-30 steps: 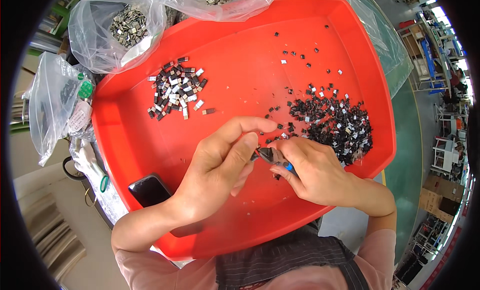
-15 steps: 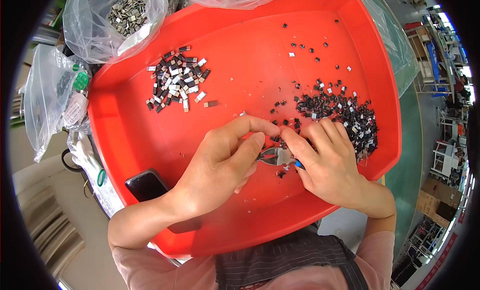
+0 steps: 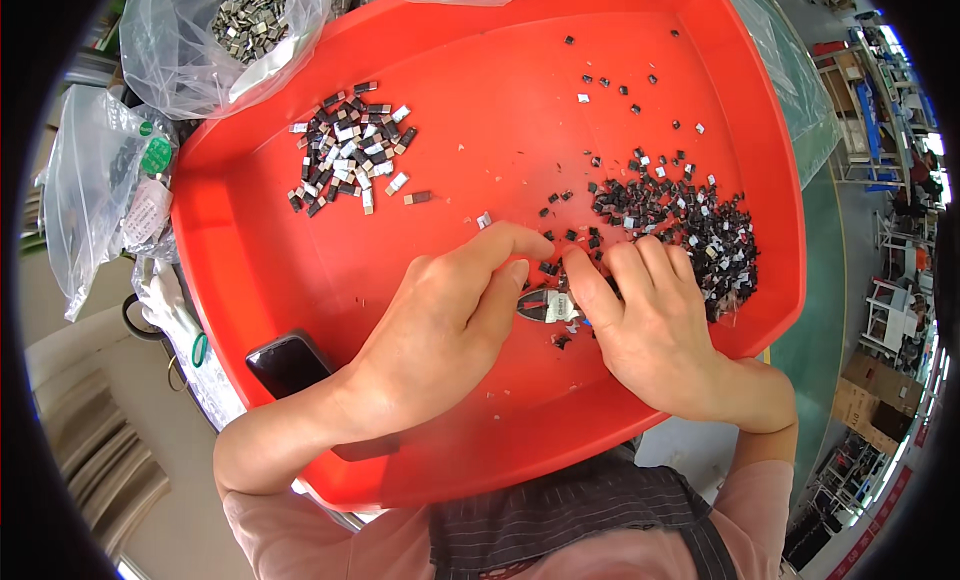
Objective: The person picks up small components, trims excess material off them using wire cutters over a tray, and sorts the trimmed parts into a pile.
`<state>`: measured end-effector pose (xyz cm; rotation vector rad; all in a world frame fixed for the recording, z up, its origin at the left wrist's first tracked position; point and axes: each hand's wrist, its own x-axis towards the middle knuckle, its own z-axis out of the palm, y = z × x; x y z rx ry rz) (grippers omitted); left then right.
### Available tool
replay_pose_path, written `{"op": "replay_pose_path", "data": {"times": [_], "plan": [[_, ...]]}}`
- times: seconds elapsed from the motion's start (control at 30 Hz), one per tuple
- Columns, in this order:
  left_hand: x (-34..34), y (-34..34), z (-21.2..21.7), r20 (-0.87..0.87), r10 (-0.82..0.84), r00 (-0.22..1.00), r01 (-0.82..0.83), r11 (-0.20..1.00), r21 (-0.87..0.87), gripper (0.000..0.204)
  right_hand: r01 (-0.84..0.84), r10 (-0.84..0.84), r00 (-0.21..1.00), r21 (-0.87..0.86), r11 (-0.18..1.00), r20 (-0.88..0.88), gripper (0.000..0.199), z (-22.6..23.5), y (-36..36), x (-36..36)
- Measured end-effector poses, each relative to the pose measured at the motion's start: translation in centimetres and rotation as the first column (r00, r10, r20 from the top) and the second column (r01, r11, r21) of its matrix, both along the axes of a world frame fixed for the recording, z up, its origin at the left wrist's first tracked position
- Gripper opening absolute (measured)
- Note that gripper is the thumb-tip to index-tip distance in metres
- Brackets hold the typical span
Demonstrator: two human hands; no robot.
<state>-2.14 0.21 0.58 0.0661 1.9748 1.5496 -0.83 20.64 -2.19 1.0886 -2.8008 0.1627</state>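
Observation:
Low over the red tray [image 3: 480,110], my right hand [image 3: 660,330] is closed round a small pair of pliers [image 3: 545,307]. The pliers' metal head points left, and a trace of blue handle shows beneath my fingers. My left hand [image 3: 430,330] is at the jaws, its index finger stretched over them and its thumb bent in. Whatever sits between the left thumb and the hidden fingers is out of sight. Tiny black and silver pieces [image 3: 690,230] are heaped right of my hands. A pile of small black-and-silver connectors [image 3: 350,150] lies at the far left of the tray.
A phone [image 3: 288,365] rests at the tray's near left. Beyond the far left rim is a clear bag [image 3: 165,65] of metal pieces [image 3: 250,22]. More plastic bags [image 3: 95,180] lie along the left side. Loose bits [image 3: 600,81] are scattered toward the far right.
My left index finger and right index finger have drawn slightly apart. The pliers' head shows more plainly and has turned a little. My left hand's lower fingers have tucked out of sight.

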Motion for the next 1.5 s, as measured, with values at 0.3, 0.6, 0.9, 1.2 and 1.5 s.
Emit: {"op": "replay_pose_path", "data": {"times": [0.3, 0.6, 0.9, 1.2, 1.5], "plan": [[-0.2, -0.5, 0.1, 0.243, 0.015, 0.97, -0.117, 0.904, 0.41, 0.028, 0.099, 0.105, 0.86, -0.365, 0.926, 0.5, 0.026, 1.1, 0.0, 0.0], [0.8, 0.3, -0.3, 0.129, 0.139, 0.982, -0.186, 0.84, 0.51, 0.027, 0.318, 0.216, 0.401, -0.357, 0.878, 0.89, 0.029, 2.7, -0.2, -0.5], [1.2, 0.6, -0.5, -0.338, 0.107, 0.935, 0.035, 0.921, 0.388, 0.027, 0.407, 0.347, 0.341, -0.47, 0.783, 0.874, 0.033, 3.4, 0.4, -1.1], [1.0, 0.1, -0.4, -0.316, 0.1, 0.943, 0.031, 0.923, 0.384, 0.027, 0.143, 0.085, 0.896, -0.466, 0.873, 0.435, 0.031, 2.1, 0.9, -1.0], [1.4, 0.4, -0.3, -0.324, 0.14, 0.936, -0.039, 0.954, 0.298, 0.019, 0.115, -0.033, 0.974, -0.359, 0.926, 0.226, 0.043, 1.5, 0.6, -0.9]]}}
